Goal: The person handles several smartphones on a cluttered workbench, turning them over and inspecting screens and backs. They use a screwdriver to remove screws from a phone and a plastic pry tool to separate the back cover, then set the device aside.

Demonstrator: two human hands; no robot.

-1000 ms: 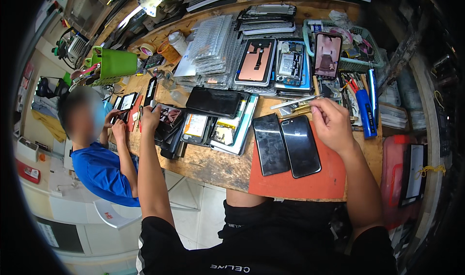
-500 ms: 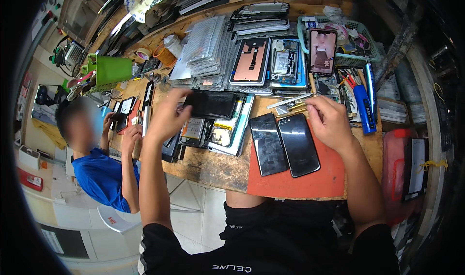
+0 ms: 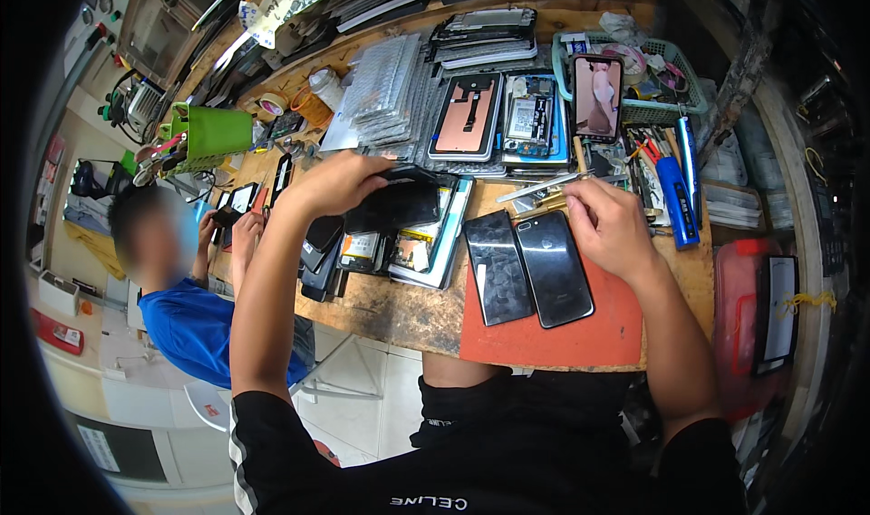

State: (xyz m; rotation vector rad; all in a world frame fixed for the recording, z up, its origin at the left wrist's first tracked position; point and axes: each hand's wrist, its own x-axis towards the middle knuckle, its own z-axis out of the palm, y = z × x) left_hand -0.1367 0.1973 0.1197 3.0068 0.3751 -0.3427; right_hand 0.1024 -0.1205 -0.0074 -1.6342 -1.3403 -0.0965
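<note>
My left hand [image 3: 355,185] pinches the far edge of a dark phone screen panel [image 3: 399,205], tilted on top of a pile of phone parts. My fingers partly cover that edge. My right hand [image 3: 609,223] is closed, fingertips together, beside thin silver and gold metal tools [image 3: 536,189]; what it pinches is hidden. In front of it, two black phones lie on a red mat [image 3: 598,334]: one with a smudged, glossy face [image 3: 498,268], the other back up with a camera at its corner [image 3: 555,270].
Behind are stacked bubble-wrapped screens [image 3: 385,80], an opened phone [image 3: 530,121], a lit phone [image 3: 597,98] standing against a teal basket [image 3: 671,111], and a blue screwdriver [image 3: 678,202]. A co-worker in a blue shirt [image 3: 199,329] handles a phone at left, near a green bin [image 3: 213,139].
My left hand has come down from above the pile, closing from spread fingers onto the dark panel's far edge, which now sits raised. My right hand stays nearly in place.
</note>
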